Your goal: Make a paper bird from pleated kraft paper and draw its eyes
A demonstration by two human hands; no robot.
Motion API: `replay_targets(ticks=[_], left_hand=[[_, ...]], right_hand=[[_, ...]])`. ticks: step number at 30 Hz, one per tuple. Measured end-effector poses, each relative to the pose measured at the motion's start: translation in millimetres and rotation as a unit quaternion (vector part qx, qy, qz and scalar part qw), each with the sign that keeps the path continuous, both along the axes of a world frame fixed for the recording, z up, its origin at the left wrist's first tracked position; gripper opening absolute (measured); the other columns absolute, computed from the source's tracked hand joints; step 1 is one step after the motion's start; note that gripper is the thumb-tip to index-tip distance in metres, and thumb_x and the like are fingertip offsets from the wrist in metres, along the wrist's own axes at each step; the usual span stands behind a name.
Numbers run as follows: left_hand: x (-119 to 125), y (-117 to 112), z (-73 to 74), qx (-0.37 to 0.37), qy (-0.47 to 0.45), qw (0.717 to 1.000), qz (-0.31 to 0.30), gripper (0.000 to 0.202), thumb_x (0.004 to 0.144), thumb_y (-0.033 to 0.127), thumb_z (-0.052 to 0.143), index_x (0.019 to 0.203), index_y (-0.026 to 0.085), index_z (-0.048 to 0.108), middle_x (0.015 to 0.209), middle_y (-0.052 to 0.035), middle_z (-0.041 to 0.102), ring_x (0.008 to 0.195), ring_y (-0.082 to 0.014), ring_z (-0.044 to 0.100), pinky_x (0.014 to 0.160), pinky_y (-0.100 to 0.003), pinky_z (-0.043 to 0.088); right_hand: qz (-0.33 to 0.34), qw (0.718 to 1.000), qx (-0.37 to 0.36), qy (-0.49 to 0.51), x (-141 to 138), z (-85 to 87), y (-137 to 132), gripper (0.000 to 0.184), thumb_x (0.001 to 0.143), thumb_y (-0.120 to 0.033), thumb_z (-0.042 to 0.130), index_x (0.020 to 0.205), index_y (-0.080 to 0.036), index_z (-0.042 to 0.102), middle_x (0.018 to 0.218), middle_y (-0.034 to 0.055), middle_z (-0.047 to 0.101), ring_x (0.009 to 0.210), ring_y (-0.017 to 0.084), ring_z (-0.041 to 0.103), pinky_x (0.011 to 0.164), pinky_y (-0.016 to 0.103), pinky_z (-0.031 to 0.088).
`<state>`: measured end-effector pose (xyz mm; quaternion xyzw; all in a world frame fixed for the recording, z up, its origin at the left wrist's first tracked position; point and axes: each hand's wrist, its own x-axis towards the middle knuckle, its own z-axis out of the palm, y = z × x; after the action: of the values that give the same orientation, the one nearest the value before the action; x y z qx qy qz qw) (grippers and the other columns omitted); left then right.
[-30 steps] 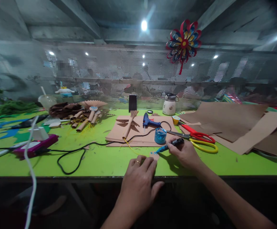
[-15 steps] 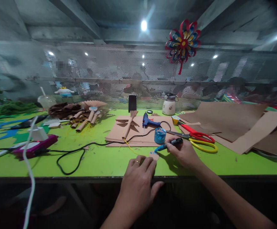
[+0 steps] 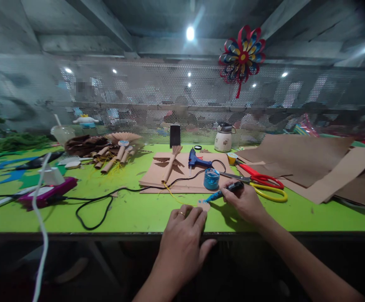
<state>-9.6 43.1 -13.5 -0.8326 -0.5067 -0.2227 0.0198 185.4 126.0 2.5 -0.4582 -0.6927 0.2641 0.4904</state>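
A small brown paper piece [image 3: 205, 206] with blue marks lies near the table's front edge. On its lower left side rest the fingertips of my left hand [image 3: 185, 230], with its palm down and thumb stretched apart. My right hand [image 3: 245, 201] pinches a black-bodied paint marker [image 3: 218, 194], whose blue end points down to the left, at the paper's upper right. Whether the tip touches the paper I cannot tell. Just behind the marker stands a small jar of blue paint [image 3: 211, 179]. Scissors [image 3: 260, 183] with red and yellow handles lie beyond my right hand.
A blue glue gun [image 3: 198, 159] and a rolled-paper figure [image 3: 171, 164] lie on brown sheets [image 3: 152, 178]. A black cord [image 3: 122, 191] crosses toward a purple power strip [image 3: 48, 193]. A flask [image 3: 223, 137] stands behind; large brown paper [image 3: 301, 155] spreads at right.
The marker and my right hand have shifted slightly right, and the marker tip has moved a little over the paper. My left hand stays in place on the paper.
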Motion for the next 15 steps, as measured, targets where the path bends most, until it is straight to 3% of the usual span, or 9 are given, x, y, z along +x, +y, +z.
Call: replay_targets(ticks=[7, 15], left_hand=[[0.2, -0.5, -0.6, -0.006, -0.001, 1.0, 0.0, 0.052, 0.084, 0.043, 0.061, 0.131, 0.026, 0.049, 0.13, -0.0017, 0.056, 0.117, -0.0285, 0.042, 0.098, -0.046, 0.034], [-0.2, -0.6, -0.7, -0.003, -0.003, 1.0, -0.001, 0.051, 0.083, 0.042, 0.062, 0.13, 0.026, 0.049, 0.129, -0.0018, 0.057, 0.118, -0.028, 0.042, 0.099, -0.046, 0.033]], right_hand=[[-0.019, 0.999, 0.002, 0.027, -2.5, 3.5, -1.0, 0.018, 0.078, -0.035, 0.06, 0.074, -0.017, 0.059, 0.056, -0.001, 0.057, 0.051, 0.014, 0.05, 0.052, 0.026, 0.042], [0.026, 1.0, 0.012, -0.003, -2.1, -3.2, 2.2, 0.016, 0.08, -0.033, 0.059, 0.078, -0.017, 0.061, 0.069, 0.0014, 0.061, 0.063, 0.016, 0.058, 0.062, 0.028, 0.048]])
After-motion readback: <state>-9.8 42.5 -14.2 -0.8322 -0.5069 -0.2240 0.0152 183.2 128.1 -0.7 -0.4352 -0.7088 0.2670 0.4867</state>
